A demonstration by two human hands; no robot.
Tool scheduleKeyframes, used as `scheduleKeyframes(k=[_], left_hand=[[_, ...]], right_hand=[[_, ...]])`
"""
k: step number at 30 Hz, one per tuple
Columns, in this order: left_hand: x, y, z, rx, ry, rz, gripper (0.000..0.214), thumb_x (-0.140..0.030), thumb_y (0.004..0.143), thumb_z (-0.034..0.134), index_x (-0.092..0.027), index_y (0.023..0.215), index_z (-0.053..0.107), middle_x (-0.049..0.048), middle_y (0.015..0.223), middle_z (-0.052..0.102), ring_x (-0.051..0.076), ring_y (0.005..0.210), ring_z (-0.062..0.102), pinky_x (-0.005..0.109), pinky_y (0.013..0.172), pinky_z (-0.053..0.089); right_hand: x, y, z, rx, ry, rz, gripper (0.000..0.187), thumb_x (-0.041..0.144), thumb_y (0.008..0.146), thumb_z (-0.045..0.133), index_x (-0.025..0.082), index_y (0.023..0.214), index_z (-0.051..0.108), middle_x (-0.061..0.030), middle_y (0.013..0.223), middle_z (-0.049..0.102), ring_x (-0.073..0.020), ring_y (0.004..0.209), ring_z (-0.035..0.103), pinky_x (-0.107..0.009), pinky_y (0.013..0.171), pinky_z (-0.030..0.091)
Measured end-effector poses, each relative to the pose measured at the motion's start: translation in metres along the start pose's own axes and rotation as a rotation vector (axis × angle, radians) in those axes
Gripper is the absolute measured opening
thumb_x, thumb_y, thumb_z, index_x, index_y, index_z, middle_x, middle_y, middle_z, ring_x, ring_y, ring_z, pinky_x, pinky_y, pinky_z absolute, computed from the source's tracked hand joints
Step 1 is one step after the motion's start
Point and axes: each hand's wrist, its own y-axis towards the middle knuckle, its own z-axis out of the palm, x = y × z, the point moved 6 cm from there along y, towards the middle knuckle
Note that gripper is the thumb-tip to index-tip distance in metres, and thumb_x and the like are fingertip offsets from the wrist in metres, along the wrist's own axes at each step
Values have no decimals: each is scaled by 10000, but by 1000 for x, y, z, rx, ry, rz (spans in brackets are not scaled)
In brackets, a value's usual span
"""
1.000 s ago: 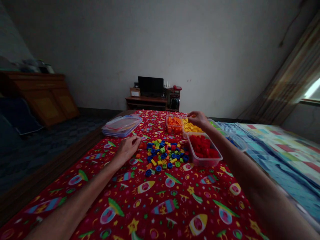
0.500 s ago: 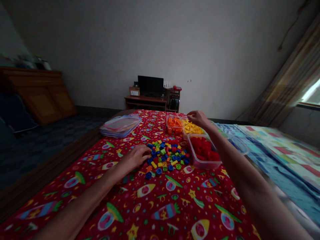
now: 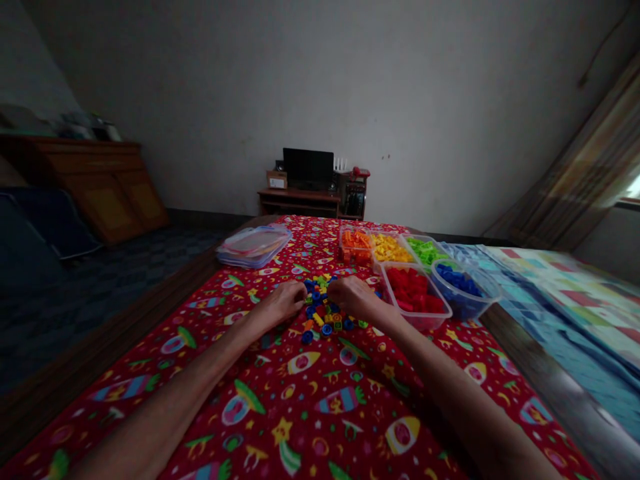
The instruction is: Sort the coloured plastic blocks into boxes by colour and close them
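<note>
A loose pile of small multicoloured plastic bricks and blue rings lies on a red rocket-print bedsheet. My left hand rests at the pile's left side, and my right hand lies over its right side. Their fingers curl down among the pieces, so I cannot tell whether either holds one. Just beyond my right hand stands a clear box of red bricks. The bricks under my palms are hidden.
Clear boxes of orange, yellow, green and blue pieces stand along the far right. Stacked lids lie at the far left. A dark wooden bed edge runs along the right.
My right hand has come back from the far boxes to the pile, and my left hand has moved right onto it. The view has tilted, bringing the green and blue boxes fully into sight.
</note>
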Motion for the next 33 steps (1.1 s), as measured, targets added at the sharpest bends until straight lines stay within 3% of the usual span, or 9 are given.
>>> scheduleKeyframes(k=[5,8,11,18,24,29,33], left_hand=[[0,0,-16,44,-53,-8,138,-277,749,548,-191,766,656,39,785,669,176,732,602,258,688,451],[1,-3,-20,97,-37,-13,153,-275,711,581,-203,800,683,36,814,684,181,754,606,253,705,454],[4,-8,-11,198,1,6,168,-255,662,616,-214,801,699,30,824,687,183,778,605,240,710,447],[11,-10,1,166,-14,-12,139,-246,671,609,-227,778,695,16,751,680,176,712,599,236,646,426],[-12,-8,-14,103,-28,0,254,-222,718,596,-199,960,668,34,863,678,180,777,611,251,713,442],[-38,-15,-1,144,-18,186,187,-269,815,568,-198,953,673,50,924,635,165,810,591,244,732,442],[-52,-26,16,115,-2,317,207,-273,880,502,-202,991,662,54,945,586,152,820,565,239,739,442]], right_hand=[[2,-2,-3,7,-86,-5,209,173,822,481,186,845,689,-61,730,657,-130,612,530,-247,528,245],[11,-5,3,154,-84,-46,187,220,816,527,207,866,706,-68,794,684,-150,671,587,-234,544,294],[21,-9,16,249,-157,-89,210,200,812,522,207,920,702,-85,851,691,-185,737,616,-243,570,345],[25,-22,29,83,-296,-99,240,169,871,440,179,1007,638,-126,974,644,-208,895,588,-282,694,387],[18,-21,18,62,-161,-154,207,162,838,489,137,1014,595,-105,933,637,-158,797,549,-251,648,343],[3,-17,-5,-43,0,-98,129,122,769,500,121,883,560,-31,724,575,-103,590,417,-239,540,247],[-6,-17,-9,-87,90,-81,116,101,748,500,122,857,534,-2,686,532,-86,565,368,-236,537,231]])
